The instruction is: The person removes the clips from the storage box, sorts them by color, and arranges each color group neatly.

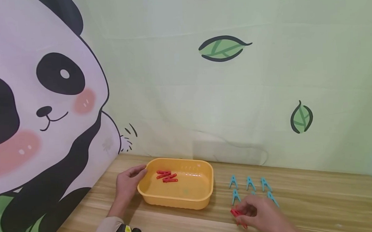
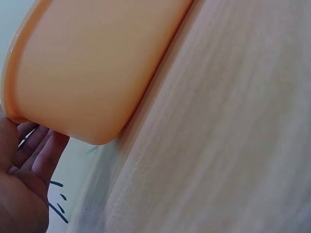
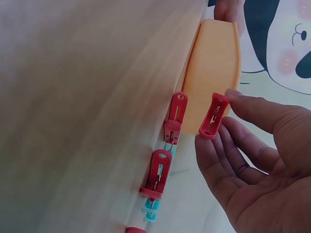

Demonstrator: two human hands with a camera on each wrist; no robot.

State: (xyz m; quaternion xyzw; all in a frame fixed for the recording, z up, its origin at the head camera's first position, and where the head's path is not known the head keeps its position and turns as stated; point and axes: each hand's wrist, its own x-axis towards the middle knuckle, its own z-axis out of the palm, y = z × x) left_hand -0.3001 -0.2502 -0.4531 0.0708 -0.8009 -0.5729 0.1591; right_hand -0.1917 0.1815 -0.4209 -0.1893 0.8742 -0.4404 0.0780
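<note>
A yellow plastic basin (image 1: 176, 200) stands on the table with several red clothespins (image 1: 169, 179) lying inside it at the left. My left hand (image 1: 126, 183) holds the basin's left rim; in the left wrist view, the hand's (image 2: 29, 170) fingers reach beneath the lip. To the right of the basin, my right hand (image 1: 263, 212) pinches one red clothespin (image 3: 214, 115) between thumb and fingertips, raised off the table. Below it in the right wrist view, red clothespins (image 3: 159, 171) stand on the table, largely hidden by the hand in the head view.
Several blue clothespins (image 1: 250, 183) stand in rows right of the basin, one partly covered by my right hand. The wooden table (image 1: 330, 199) meets a green cloth backdrop (image 1: 173, 106) printed with a panda and leaves. A black device sits on my left wrist.
</note>
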